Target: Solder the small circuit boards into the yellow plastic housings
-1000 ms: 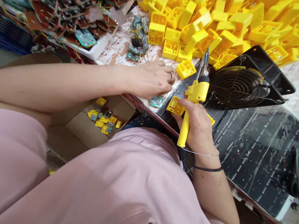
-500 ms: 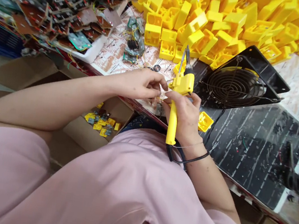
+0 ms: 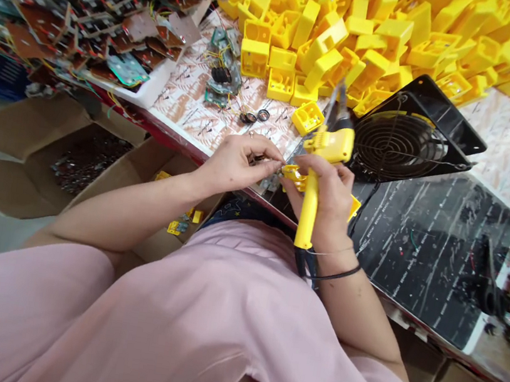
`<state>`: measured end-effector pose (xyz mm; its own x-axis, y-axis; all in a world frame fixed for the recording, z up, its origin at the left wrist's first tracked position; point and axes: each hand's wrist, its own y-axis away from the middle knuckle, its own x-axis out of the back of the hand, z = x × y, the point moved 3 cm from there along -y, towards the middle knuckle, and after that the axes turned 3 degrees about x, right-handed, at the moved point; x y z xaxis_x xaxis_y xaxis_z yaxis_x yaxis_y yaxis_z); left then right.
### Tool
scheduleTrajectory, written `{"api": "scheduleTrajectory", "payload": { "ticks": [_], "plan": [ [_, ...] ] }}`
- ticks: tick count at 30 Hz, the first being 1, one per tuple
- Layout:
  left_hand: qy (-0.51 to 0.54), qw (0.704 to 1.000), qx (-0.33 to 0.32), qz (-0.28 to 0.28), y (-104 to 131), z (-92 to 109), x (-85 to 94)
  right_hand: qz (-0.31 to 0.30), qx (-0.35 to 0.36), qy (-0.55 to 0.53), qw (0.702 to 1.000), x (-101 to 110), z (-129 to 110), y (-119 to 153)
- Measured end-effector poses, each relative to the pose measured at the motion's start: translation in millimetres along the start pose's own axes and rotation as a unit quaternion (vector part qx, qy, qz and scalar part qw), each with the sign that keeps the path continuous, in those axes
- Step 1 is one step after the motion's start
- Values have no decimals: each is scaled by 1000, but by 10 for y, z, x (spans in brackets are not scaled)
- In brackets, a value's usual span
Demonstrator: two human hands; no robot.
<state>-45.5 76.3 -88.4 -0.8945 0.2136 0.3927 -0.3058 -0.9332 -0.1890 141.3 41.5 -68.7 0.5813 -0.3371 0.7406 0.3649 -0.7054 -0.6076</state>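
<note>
The yellow soldering gun [image 3: 309, 208] rests in my right hand [image 3: 328, 192], its handle along the palm and its metal tip pointing away from me. The same hand's fingertips also hold a small yellow casing [image 3: 295, 175]. My left hand [image 3: 240, 160] is closed in a pinch at the casing's left side; what lies between its fingertips is too small to make out. Beyond the hands an open yellow casing [image 3: 307, 118] sits on the table, with small round black parts [image 3: 256, 116] to its left. Another yellow casing [image 3: 354, 209] is partly hidden behind my right hand.
Yellow casings [image 3: 377, 31] are heaped at the back. Circuit boards [image 3: 95, 10] are piled at the left. A black fan [image 3: 397, 141] stands right of my hands, and scissors [image 3: 490, 287] lie farther right. Cardboard boxes [image 3: 4, 181] are below the table edge.
The soldering gun and my right hand have shifted slightly right. A small yellow casing now shows between my hands. My left hand has moved slightly down, and its forearm is drawn in.
</note>
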Motion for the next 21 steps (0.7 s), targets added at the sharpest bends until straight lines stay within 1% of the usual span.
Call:
{"api": "scheduleTrajectory", "payload": {
  "ticks": [2, 4, 6, 7, 9, 11, 14, 15, 17, 18, 20, 21],
  "plan": [
    [43, 998, 39, -24, -48, -33, -34, -60, -4, -20, 998, 124, 103, -2],
    [53, 996, 50, -51, -103, -31, -48, -113, 19, -56, 992, 197, 185, -12],
    [55, 995, 48, -70, -160, -4, -43, -147, 50, -81, 984, 191, 236, -12],
    [47, 994, 46, -82, -187, 12, -39, -154, 64, -81, 983, 165, 248, -5],
    [1, 993, 19, -119, -239, 52, -36, -138, 74, -49, 986, 99, 252, 25],
    [-99, 983, -33, -151, -282, 90, -40, -105, 70, 1, 992, 49, 226, 71],
    [-254, 949, -100, -160, -333, 124, -66, -56, 55, 37, 996, 83, 142, 133],
    [-282, 939, -112, -160, -346, 131, -78, -36, 44, 34, 998, 140, 112, 148],
    [-308, 928, -126, -166, -364, 144, -101, 14, 33, 20, 999, 332, 46, 185],
    [-314, 925, -130, -168, -368, 150, -109, 35, 29, 11, 999, 461, 15, 217],
    [-321, 921, -132, -177, -366, 162, -116, 57, 18, 3, 998, 761, -29, 320],
    [-324, 919, -131, -183, -360, 170, -118, 51, -19, 7, 999, 913, -21, 393]
  ]
}}
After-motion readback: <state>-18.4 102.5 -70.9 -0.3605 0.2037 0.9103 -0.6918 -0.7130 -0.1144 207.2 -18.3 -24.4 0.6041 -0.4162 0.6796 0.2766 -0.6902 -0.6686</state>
